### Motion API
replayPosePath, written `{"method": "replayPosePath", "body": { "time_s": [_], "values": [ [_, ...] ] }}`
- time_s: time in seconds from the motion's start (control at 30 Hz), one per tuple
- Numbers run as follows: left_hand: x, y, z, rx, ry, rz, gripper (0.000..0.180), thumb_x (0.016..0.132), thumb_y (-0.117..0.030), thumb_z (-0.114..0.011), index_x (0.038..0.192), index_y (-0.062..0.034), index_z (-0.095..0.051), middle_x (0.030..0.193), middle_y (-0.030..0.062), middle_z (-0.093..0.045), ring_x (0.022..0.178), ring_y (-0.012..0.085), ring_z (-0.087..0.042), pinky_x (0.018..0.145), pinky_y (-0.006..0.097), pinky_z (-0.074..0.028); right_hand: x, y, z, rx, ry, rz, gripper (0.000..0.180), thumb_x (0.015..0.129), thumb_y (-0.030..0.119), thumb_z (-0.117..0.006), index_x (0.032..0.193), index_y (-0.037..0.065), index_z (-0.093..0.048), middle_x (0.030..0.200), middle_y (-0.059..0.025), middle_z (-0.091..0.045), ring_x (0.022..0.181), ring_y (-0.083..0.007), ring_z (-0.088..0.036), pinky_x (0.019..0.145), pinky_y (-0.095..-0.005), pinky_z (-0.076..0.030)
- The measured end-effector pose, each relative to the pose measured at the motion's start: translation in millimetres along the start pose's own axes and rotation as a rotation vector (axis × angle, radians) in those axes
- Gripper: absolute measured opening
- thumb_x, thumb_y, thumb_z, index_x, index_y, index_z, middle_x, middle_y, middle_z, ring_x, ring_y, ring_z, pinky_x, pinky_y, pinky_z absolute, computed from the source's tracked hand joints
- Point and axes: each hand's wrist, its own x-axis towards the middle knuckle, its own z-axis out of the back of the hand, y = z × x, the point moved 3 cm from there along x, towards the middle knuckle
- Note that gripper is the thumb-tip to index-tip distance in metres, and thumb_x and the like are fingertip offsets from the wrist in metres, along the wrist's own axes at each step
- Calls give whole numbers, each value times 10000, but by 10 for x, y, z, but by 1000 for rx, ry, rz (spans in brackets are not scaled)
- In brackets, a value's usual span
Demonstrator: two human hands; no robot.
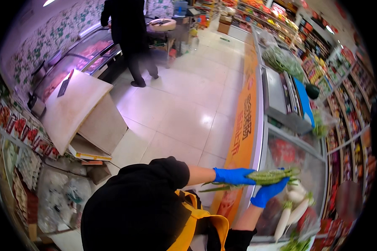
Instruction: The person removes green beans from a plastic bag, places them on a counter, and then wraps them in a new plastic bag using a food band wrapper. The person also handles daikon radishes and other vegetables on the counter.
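A bunch of long green vegetables (274,176), whose exact kind I cannot make out, lies across both my blue-gloved hands above the counter on the right. My left hand (234,176) is closed on its near-left part, where thin green stalks stick out beyond the wrist. From below, my right hand (269,193) grips the other end, and its fingers are partly hidden by the greens. Just beneath and beyond the right hand, white radishes (296,212) with green tops rest on the glass counter top (317,167).
A grey weighing scale (276,94) and leafy greens (279,58) stand farther along the counter. An orange panel (240,125) fronts it. At left is a pale worktable (77,104) with a knife (64,86). A person in black (130,37) stands by the meat case (92,56).
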Motion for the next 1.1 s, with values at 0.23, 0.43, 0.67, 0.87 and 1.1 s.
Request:
{"method": "replayPosePath", "body": {
  "time_s": [0.23, 0.43, 0.67, 0.87, 1.1],
  "values": [
    [1523, 559, 410, 238, -43, -22, 682, 824, -435, -598, 1332, -41, -369, 1167, 190, -550, 1009, 242, -546, 889, 328, -425, 1528, 119, 374, -519, -308, 738, 419, 878, 135, -550, 1255, -13, -441, 1162, -120, -519, 983, -204, -518, 855, -328, -430],
    [2224, 259, 855, -1, 0, 363, 511, 864, -330, -591, 1264, -41, -458, 1071, 71, -570, 961, 130, -517, 825, 280, -439, 2034, -81, 25, -1073, -205, 750, 346, 802, 81, -633, 1124, 10, -529, 1101, -114, -540, 1013, -235, -500, 901, -340, -376],
    [2938, 656, 1021, 184, 131, 269, 576, 861, -343, -577, 1304, -20, -399, 1159, 163, -551, 1042, 200, -532, 876, 321, -427, 2466, -346, 104, -1248, -135, 467, 242, 762, 156, -630, 960, 22, -589, 1034, -151, -568, 919, -331, -537, 796, -420, -422],
    [3472, 996, 1220, 372, 286, 281, 617, 863, -414, -538, 1290, 8, -396, 1146, 242, -554, 1032, 298, -569, 859, 375, -445, 2554, -531, -115, -1676, -128, 541, 116, 765, 132, -591, 815, 38, -546, 905, -123, -573, 837, -324, -533, 711, -442, -410],
    [3963, 1275, 1416, 158, 255, 358, 582, 868, -389, -551, 1272, 12, -430, 1109, 164, -583, 975, 218, -570, 842, 333, -443, 2277, -1269, 35, -1122, -337, 1, 136, 825, 154, -588, 897, 52, -533, 937, -111, -572, 931, -289, -530, 762, -396, -424]
  ]
}}
